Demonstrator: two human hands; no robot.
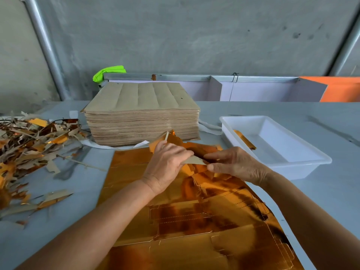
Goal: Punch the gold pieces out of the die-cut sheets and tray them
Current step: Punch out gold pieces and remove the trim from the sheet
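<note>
Hands meet over the gold die-cut sheet (194, 221): the left hand (167, 164) and right hand (237, 164) both pinch a torn brown-backed scrap (194, 161) between them. Just beyond the right hand, a white tray (292, 166) holds one gold piece (245, 140). Beyond the left hand stands a stack of sheets (142, 114); scraps (29, 145) lie further left.

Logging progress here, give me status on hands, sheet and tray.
Both hands on a torn strip: left hand, right hand. Gold sheet flat on table, mostly unpunched. White tray holds one gold piece. Nothing blocking.
</note>
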